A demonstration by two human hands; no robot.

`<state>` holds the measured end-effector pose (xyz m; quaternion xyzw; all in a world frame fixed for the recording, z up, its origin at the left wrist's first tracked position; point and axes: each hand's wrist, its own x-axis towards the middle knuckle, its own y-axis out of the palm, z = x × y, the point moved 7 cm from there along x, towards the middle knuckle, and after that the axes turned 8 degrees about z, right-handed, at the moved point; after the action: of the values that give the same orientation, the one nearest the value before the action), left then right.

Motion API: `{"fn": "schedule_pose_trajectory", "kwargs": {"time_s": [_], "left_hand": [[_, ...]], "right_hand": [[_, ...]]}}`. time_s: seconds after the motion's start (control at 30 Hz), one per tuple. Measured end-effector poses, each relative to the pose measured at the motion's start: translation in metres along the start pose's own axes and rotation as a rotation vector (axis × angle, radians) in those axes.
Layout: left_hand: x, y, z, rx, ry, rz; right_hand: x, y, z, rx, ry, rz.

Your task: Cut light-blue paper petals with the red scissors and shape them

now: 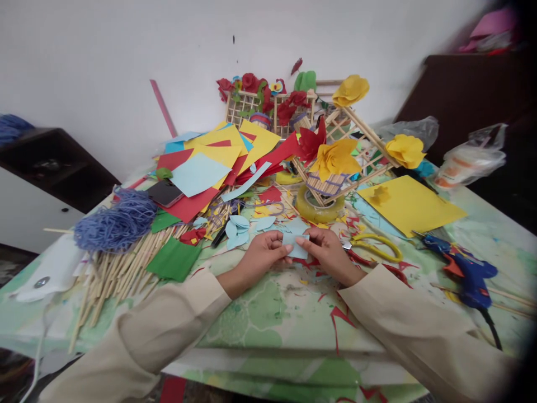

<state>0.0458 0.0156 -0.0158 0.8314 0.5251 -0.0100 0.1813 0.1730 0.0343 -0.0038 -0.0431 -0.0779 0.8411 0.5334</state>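
Between both hands, over the near middle of the table, is a small piece of light blue paper (296, 247). My left hand (269, 251) pinches its left edge with thumb and fingers. Its right edge is gripped by my right hand (328, 252), the thumb lying on top. Light blue paper petals (238, 230) lie just left of my left hand. Close to my right hand are scissors with yellow handles (377, 246) and a red-handled pair (390, 272), partly hidden by the hand and sleeve.
A blue glue gun (461, 268) lies at the right beside yellow paper (413, 204). Behind the hands stand a tape roll (319, 204) and a stick lattice with yellow paper flowers (335, 159). Wooden sticks (121, 268), purple yarn (115, 221) and coloured sheets (201, 168) cover the left.
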Motion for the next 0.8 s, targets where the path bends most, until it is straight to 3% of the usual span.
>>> {"fn": "schedule_pose_trajectory", "kwargs": {"time_s": [0.3, 0.53, 0.8], "left_hand": [[0.003, -0.025, -0.006, 0.017, 0.159, -0.19], [0.004, -0.014, -0.002, -0.104, 0.156, -0.097], [0.005, -0.023, -0.003, -0.098, 0.192, -0.189]], "right_hand": [[-0.001, -0.003, 0.004, -0.048, -0.025, -0.01], [-0.002, 0.004, 0.007, -0.031, -0.029, -0.015], [-0.002, 0.009, 0.014, -0.184, -0.116, 0.059]]}}
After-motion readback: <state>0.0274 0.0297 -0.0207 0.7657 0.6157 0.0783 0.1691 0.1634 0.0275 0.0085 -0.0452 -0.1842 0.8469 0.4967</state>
